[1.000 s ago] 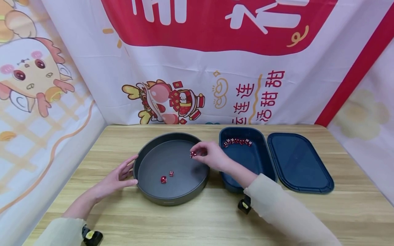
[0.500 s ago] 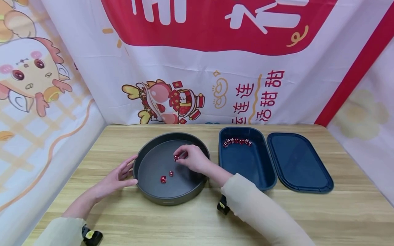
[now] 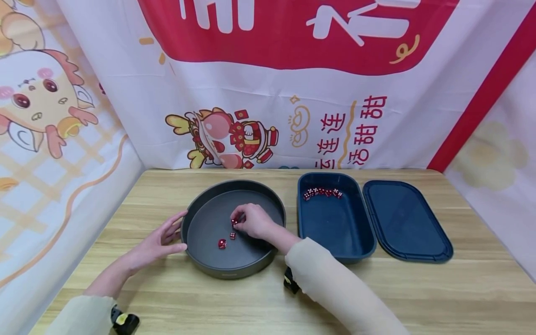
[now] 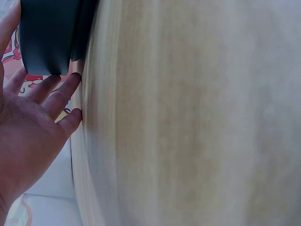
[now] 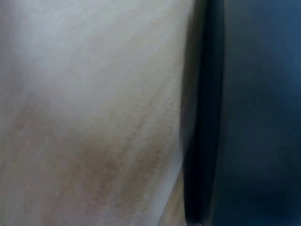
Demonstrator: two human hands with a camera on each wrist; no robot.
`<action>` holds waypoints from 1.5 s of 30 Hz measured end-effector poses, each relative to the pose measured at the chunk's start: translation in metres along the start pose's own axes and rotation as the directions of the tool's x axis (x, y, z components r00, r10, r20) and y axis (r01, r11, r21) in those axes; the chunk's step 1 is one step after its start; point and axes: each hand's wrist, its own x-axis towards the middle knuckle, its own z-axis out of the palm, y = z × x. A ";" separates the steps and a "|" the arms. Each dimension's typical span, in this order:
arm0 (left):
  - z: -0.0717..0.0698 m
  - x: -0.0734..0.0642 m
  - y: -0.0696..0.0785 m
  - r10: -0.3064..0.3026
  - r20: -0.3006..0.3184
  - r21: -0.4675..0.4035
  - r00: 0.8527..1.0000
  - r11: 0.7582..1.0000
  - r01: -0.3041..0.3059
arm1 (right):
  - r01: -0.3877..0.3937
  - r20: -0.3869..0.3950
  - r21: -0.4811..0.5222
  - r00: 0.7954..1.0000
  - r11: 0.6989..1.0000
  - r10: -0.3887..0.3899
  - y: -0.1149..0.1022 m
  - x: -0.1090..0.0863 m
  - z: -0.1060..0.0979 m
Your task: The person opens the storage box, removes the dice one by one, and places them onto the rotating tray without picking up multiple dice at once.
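Note:
Over the floor of a round dark grey pan (image 3: 205, 218), my right hand (image 3: 256, 221) pinches a red die (image 3: 234, 222) between thumb and fingertips. Just in front of it lie two other red dice, a smaller one (image 3: 232, 236) and a larger one (image 3: 222, 244). My left hand (image 3: 152, 246) rests against the pan's left side, thumb and fingers spread along the wall. In the left wrist view, the fingertips of the left hand (image 4: 37, 117) touch the dark pan wall (image 4: 47, 37). The right wrist view is mostly blurred skin beside a dark surface.
A dark blue rectangular box (image 3: 335, 228) stands right of the pan, with a row of red dice (image 3: 322, 192) along its far end. Its flat blue lid (image 3: 408, 221) lies to the right. Printed cloth (image 3: 259, 83) hangs behind the wooden table (image 3: 201, 302).
My right hand has moved left and down into the pan with the die, from the pan's right rim to beside the two lying dice. The left hand has stayed in place.

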 end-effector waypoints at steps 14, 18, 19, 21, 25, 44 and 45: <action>-0.001 0.001 0.000 -0.004 0.007 0.009 1.000 1.000 0.004 | 0.004 -0.006 -0.045 1.000 0.999 -0.004 -0.006 -0.008 -0.003; -0.001 0.000 0.001 -0.004 0.004 0.018 1.000 1.000 0.004 | 0.023 -0.014 -0.012 1.000 1.000 -0.023 -0.014 -0.016 -0.009; -0.001 0.000 0.002 -0.003 0.003 0.017 1.000 1.000 0.003 | 0.029 -0.014 -0.001 0.999 1.000 -0.029 -0.015 -0.018 -0.011; -0.001 0.000 0.002 -0.003 0.003 0.017 1.000 1.000 0.003 | 0.039 -0.012 0.022 0.999 0.999 -0.039 -0.017 -0.024 -0.016; -0.001 0.000 0.003 -0.003 0.006 0.010 1.000 1.000 0.003 | 0.059 -0.011 0.066 0.998 0.996 -0.058 -0.016 -0.036 -0.030; 0.000 -0.001 0.002 -0.004 0.003 0.018 1.000 1.000 0.004 | 0.018 -0.185 0.035 0.983 0.999 -0.011 0.061 -0.073 -0.127; 0.000 -0.001 0.002 -0.005 0.003 0.018 1.000 1.000 0.005 | -0.001 -0.190 0.024 0.982 1.000 0.005 0.067 -0.073 -0.132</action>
